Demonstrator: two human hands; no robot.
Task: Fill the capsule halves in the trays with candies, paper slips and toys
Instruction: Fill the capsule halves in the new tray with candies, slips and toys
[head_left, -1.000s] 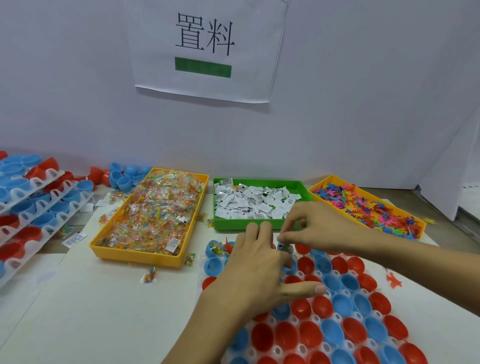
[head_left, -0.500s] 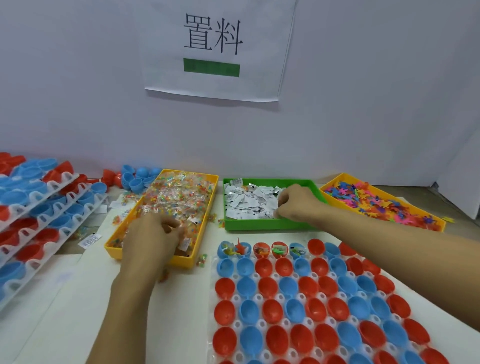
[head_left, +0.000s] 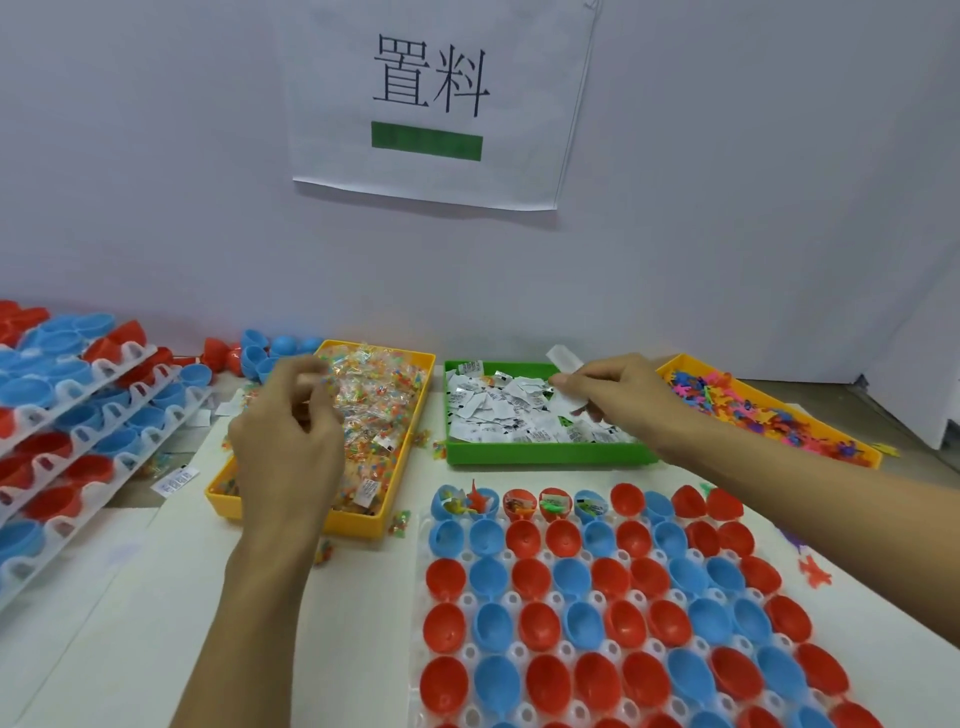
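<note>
A white tray (head_left: 415, 649) of red and blue capsule halves lies front right; several halves in its far row hold candies, slips and toys. My left hand (head_left: 285, 436) hovers over the yellow candy tray (head_left: 358, 525), its fingers curled round a blurred clear candy packet (head_left: 330, 376). Above the green tray (head_left: 545, 458) of paper slips, my right hand (head_left: 618, 389) pinches a white paper slip (head_left: 563, 359). An orange-yellow tray (head_left: 671, 365) at the right holds colourful small toys (head_left: 769, 410).
Stacked white trays of capsule halves (head_left: 78, 415) slope along the left edge. Loose blue and red halves (head_left: 260, 348) lie behind the candy tray. Stray candy packets (head_left: 400, 522) and a red toy (head_left: 813, 571) sit on the table. A wall with a paper sign (head_left: 431, 98) closes the back.
Both hands left the capsule tray for the supply trays. My left hand has risen from the candies with a packet. My right hand has lifted a slip out of the green tray.
</note>
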